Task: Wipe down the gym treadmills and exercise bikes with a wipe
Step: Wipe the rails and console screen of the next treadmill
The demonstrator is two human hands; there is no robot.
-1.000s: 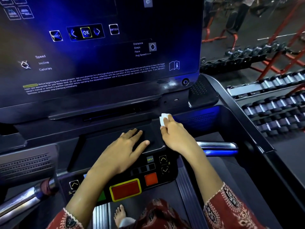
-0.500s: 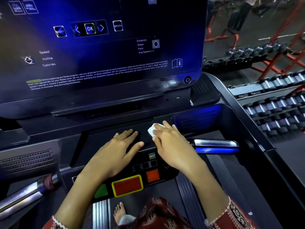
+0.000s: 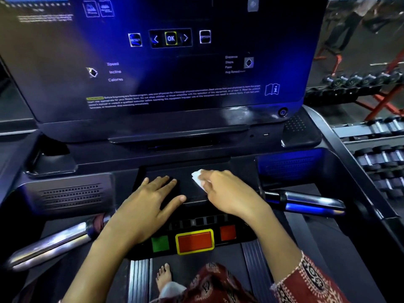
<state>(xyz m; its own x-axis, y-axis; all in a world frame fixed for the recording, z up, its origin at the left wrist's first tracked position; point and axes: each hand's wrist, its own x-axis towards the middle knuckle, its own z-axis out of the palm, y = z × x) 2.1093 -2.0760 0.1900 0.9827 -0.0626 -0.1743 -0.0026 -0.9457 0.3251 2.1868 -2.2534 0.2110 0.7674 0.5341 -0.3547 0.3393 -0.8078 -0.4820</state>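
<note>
My right hand [image 3: 229, 191] curls its fingers over a small folded white wipe [image 3: 197, 179] and presses it onto the dark flat panel [image 3: 185, 170] in the middle of the treadmill console, just below the big display screen [image 3: 175, 66]. The wipe pokes out past my fingertips, at the panel's right half. My left hand [image 3: 148, 206] lies flat beside it, fingers straight and spread, holding nothing; it only rests on the same panel, apart from the wipe. Nearer to me sits the button strip with the large red stop button [image 3: 194, 241] and the green button [image 3: 160, 243]; the wipe is not on it. The chrome handlebars, left [image 3: 54, 239] and right [image 3: 306, 202], stick out to either side, and neither hand touches them. I judge that I am early in the job: this is one small patch of one machine, and nothing here tells me which surfaces have had the wipe over them, since the dark plastic shows no wet trail that I can make out. The screen, the buttons, both handlebars and the side rails look like what is left on this treadmill, and no exercise bike is in sight at all. A dumbbell rack [image 3: 382, 158] stands off to my right.
</note>
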